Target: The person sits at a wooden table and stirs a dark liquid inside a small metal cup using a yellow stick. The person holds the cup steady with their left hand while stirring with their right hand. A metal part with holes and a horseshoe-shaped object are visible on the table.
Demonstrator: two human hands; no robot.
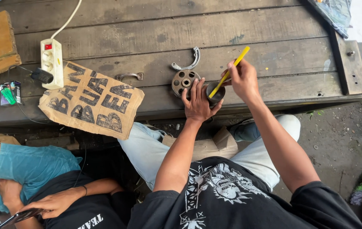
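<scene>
The left hand (198, 101) wraps its fingers around a small dark metal cup (215, 93) near the front edge of the weathered wooden bench (155, 34), while the right hand (243, 78) pinches a yellow stick (229, 72) whose tip dips into the cup. A round holed metal part (184, 81) lies just beside the left hand; a curved metal piece (188, 61) sits behind it. A lettered cardboard sign (92, 101) overhangs the front edge.

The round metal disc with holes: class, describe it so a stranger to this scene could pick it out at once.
Start at the dark wooden platform and find the person's left hand near its front edge. The round metal disc lies flat just left of that hand's fingers. Unlike the curved metal piece behind it, it is a full circle ringed with holes.
</scene>
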